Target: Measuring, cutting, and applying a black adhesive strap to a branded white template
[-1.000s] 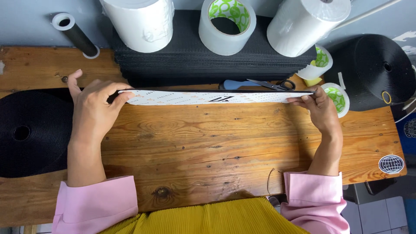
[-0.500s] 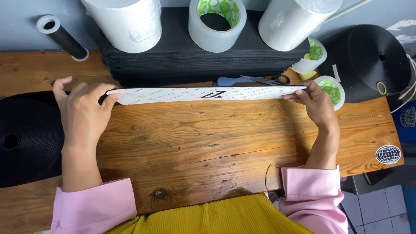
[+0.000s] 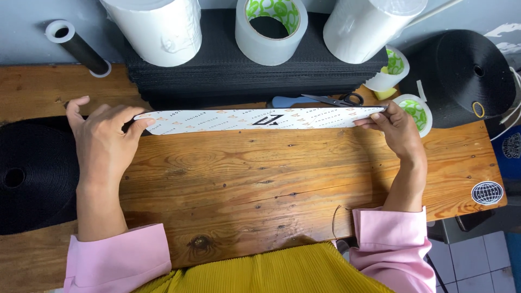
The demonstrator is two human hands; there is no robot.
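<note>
Left hand [image 3: 103, 138] at nine o'clock, right hand [image 3: 399, 130] at three, both pinching the white printed strip [image 3: 260, 119] taut above the bench [image 3: 260, 184].

White strip [image 3: 255, 119], dotted with small orange marks and one black emblem, over the warm brown knotty table [image 3: 260, 179]. Pink sleeves [image 3: 116, 255], yellow pleats [image 3: 271, 271] below. Black rolls [image 3: 32, 173], white rolls [image 3: 154, 27], green-and-white tape core [image 3: 271, 13], blue-handled scissors [image 3: 320, 100].
</note>
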